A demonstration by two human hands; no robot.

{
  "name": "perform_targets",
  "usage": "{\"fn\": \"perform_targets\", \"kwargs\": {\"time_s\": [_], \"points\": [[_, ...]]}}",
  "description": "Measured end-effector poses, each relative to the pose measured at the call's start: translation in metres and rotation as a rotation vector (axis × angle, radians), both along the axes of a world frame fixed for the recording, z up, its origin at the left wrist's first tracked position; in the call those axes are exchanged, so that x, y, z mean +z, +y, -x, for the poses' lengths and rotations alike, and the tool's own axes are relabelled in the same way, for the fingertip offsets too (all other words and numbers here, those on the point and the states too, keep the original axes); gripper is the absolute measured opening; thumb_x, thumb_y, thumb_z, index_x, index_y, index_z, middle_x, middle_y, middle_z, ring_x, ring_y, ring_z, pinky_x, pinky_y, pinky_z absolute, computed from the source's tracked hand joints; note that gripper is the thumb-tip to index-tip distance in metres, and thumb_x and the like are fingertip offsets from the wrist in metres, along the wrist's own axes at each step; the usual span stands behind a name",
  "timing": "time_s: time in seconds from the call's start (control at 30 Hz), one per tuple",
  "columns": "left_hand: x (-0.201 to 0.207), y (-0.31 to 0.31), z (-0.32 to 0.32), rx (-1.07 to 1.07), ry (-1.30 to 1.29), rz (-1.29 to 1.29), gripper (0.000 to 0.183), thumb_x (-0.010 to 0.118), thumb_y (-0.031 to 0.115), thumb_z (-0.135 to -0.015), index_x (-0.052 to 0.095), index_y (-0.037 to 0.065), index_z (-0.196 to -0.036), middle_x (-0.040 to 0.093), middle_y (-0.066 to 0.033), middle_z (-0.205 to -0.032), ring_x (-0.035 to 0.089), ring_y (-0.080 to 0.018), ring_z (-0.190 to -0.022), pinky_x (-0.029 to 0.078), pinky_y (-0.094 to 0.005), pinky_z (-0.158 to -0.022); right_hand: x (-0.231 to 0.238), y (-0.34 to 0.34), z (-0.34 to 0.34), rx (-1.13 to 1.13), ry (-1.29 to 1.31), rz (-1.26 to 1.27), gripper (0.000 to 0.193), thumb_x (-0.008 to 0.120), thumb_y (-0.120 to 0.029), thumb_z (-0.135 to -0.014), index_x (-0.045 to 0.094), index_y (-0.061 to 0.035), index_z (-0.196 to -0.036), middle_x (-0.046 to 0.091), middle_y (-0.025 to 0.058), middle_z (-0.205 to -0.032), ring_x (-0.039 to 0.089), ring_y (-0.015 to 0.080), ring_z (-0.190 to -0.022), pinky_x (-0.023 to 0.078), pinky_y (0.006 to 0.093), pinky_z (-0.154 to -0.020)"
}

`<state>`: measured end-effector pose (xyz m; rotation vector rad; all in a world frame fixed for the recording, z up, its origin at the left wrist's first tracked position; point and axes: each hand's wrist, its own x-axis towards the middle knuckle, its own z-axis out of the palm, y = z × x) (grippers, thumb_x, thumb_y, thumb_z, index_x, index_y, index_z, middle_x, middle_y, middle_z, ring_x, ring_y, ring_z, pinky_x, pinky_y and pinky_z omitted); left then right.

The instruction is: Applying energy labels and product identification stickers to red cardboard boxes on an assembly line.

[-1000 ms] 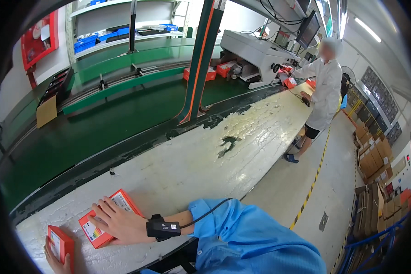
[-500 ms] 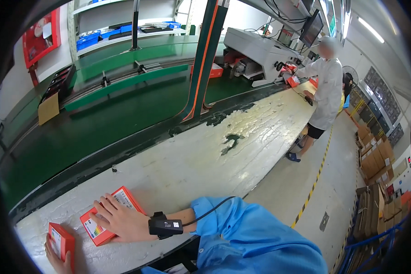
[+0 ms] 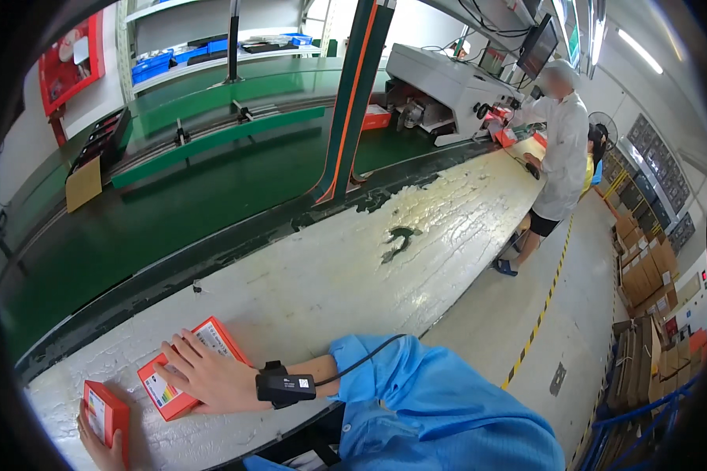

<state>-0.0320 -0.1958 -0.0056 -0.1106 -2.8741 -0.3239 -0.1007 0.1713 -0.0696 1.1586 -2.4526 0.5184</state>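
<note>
My left hand (image 3: pixel 98 443) reaches in at the lower left edge, closed around a small red carton (image 3: pixel 108 416) with a coloured label, thumb on one side and fingers on the other. To its right, my right hand (image 3: pixel 216 378) lies across red packaging (image 3: pixel 161 388) with white and coloured labels, its fingers stretched out and slightly apart. Because that hand covers the middle, I cannot tell whether one carton or two lie beneath it. A black device with a cable is strapped to my right wrist, below a blue sleeve.
Beyond the worn pale bench (image 3: pixel 314 275) runs a green conveyor (image 3: pixel 188 212) with a guide rail and an upright post (image 3: pixel 349 102). A red carton (image 3: pixel 375 118) sits near a white machine (image 3: pixel 440 86). A person in white (image 3: pixel 562 157) works at the bench's far end.
On the green conveyor, the red carton has moved right, toward the white machine. The person in white has shifted slightly. My hands and the cartons at them look unchanged.
</note>
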Motion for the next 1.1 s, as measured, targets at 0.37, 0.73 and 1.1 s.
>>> {"fn": "perform_targets", "kwargs": {"time_s": [0.37,0.73,1.1], "points": [[0.001,0.002,0.001,0.006,-0.001,0.004,0.082,0.077,0.049,-0.090,0.050,0.002,-0.150,0.060,-0.0274,-0.136,0.057,-0.0455,-0.126,0.045,-0.0516,-0.107,0.002,0.001,-0.001,-0.010,0.007,-0.012,0.092,0.066,-0.063,-0.090,0.045,0.0040,-0.151,0.044,0.0327,-0.151,0.040,0.0500,-0.142,0.024,0.0629,-0.122],[0.001,0.003,0.001,0.011,-0.023,-0.015,0.080,0.078,0.047,-0.091,0.050,0.002,-0.150,0.060,-0.0267,-0.138,0.057,-0.0442,-0.127,0.045,-0.0504,-0.108,0.003,0.002,-0.001,-0.023,0.044,-0.024,0.094,0.064,-0.066,-0.090,0.046,0.0035,-0.150,0.046,0.0319,-0.149,0.041,0.0497,-0.140,0.026,0.0617,-0.121],[0.003,0.004,0.000,0.017,-0.027,-0.026,0.080,0.078,0.047,-0.091,0.050,0.002,-0.150,0.060,-0.0276,-0.138,0.057,-0.0448,-0.127,0.046,-0.0507,-0.106,0.014,0.005,-0.003,-0.005,-0.035,-0.067,0.090,0.064,-0.061,-0.094,0.041,0.0014,-0.154,0.044,0.0318,-0.152,0.040,0.0486,-0.142,0.027,0.0588,-0.122]]}}
